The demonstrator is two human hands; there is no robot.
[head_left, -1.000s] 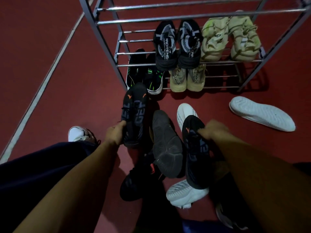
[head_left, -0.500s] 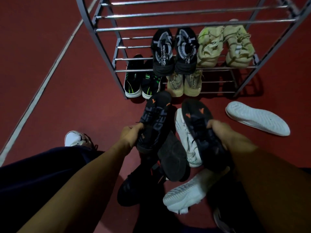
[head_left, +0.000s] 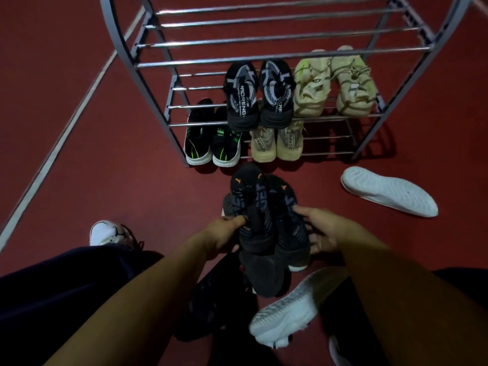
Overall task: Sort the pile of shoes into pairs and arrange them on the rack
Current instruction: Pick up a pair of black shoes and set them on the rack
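Two black shoes: held side by side, touching, toes pointing toward the rack, above the pile on the floor; left black shoe (head_left: pixel 250 204), right black shoe (head_left: pixel 287 220).
Marks on them: small orange logos near the toes; large grey letters run along the uppers, too dark and folded to read.
Left hand (head_left: pixel 224 233): forearm reaches in from lower left, fingers clamped on the outer side of the left black shoe, thumb on top.
Right hand (head_left: pixel 319 231): forearm comes from lower right, fingers closed around the outer side and heel of the right black shoe.
Rack (head_left: pixel 148 83): grey metal frame with chrome bars, standing on the red floor (head_left: pixel 79 154) ahead of the hands.
Middle shelf: black-and-white pair (head_left: pixel 260 96) with white letters, one reading roughly "PRORENG"; just beside it on the right, a cream pair (head_left: pixel 332 83) with green touches.
Bottom shelf: black pair with green stripes (head_left: pixel 211 143) at the left; next to it a pale yellow pair (head_left: pixel 277 143), heel strips reading partly "3 CAPR" and "PORE".
Pile under the hands: dark shoe (head_left: pixel 208 307), white shoe (head_left: pixel 287 310) sole up.
Apart on the floor: white upturned shoe (head_left: pixel 388 191), right of the rack's foot.
Worn shoe: white sneaker (head_left: pixel 108 233) at the left, beside a dark trouser leg (head_left: pixel 66 286).
Floor line: pale stripe (head_left: pixel 60 143) running diagonally.
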